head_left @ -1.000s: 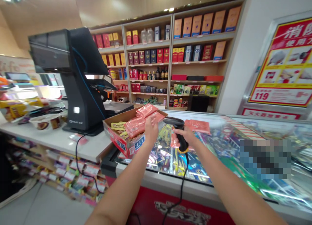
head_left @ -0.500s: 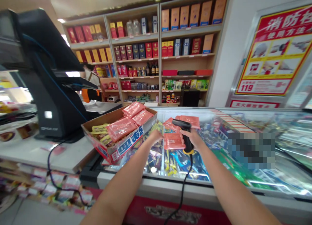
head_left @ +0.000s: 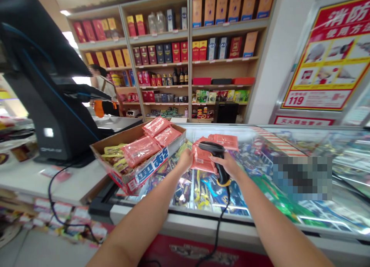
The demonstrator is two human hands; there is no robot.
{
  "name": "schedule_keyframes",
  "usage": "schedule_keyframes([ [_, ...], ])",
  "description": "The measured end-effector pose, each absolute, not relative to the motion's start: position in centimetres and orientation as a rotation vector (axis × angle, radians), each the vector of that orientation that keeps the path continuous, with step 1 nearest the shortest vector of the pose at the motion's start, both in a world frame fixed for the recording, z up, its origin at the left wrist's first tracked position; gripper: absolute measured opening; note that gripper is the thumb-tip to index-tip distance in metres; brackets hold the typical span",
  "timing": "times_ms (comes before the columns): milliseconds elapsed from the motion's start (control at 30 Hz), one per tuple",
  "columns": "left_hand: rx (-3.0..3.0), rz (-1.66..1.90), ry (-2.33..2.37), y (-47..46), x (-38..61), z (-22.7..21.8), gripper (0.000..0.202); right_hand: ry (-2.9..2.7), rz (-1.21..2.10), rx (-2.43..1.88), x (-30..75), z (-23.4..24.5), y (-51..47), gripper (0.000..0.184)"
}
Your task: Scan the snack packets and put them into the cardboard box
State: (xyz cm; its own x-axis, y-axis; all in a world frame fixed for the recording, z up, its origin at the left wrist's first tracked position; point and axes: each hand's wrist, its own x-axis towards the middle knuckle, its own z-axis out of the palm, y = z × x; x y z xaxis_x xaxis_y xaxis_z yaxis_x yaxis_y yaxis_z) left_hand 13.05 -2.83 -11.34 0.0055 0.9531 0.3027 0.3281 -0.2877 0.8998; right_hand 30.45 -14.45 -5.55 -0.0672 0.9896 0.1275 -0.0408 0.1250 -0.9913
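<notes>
Over the glass top of a chest freezer (head_left: 182,205), my right hand (head_left: 228,163) is wrapped round the handle of a black barcode scanner (head_left: 212,147), its cable hanging down the front. Beside and partly behind the scanner is a shiny pink packet (head_left: 201,159). My left hand (head_left: 185,159) grips this packet by its left edge. Further back on the glass lies another pink packet (head_left: 228,141). To the left stands an open cardboard box (head_left: 157,165), with pink packets on top of yellow ones inside.
A black checkout machine (head_left: 62,105) stands on the white counter (head_left: 83,182) at left. Behind are shelves (head_left: 162,37) of boxed goods and bottles. A person (head_left: 104,91) is at the back left. A red-and-white strip (head_left: 277,141) crosses the freezer glass.
The pink packet at my left hand now shows a larger, taller face beside the scanner. My left hand has shifted slightly. The scanner has moved a little left, and the view has shifted.
</notes>
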Motion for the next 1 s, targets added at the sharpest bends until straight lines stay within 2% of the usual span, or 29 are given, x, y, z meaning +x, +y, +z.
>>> schedule_keyframes([
  [200, 1.447, 1.739, 1.409, -2.6, 11.0, -9.6, 0.022, -1.394, 1.246, -1.050, 30.7, -6.1, -14.4, 0.031],
  [700, 1.520, 1.778, 1.399, -4.3, 11.6, -8.9, 0.020, -1.472, 1.311, -1.049, 30.6, -6.3, -14.4, 0.027],
  [1000, 1.505, 1.816, 1.406, -5.0, 11.5, -8.4, 0.019, -1.376, 1.274, -1.000, 29.9, -6.3, -14.2, 0.033],
])
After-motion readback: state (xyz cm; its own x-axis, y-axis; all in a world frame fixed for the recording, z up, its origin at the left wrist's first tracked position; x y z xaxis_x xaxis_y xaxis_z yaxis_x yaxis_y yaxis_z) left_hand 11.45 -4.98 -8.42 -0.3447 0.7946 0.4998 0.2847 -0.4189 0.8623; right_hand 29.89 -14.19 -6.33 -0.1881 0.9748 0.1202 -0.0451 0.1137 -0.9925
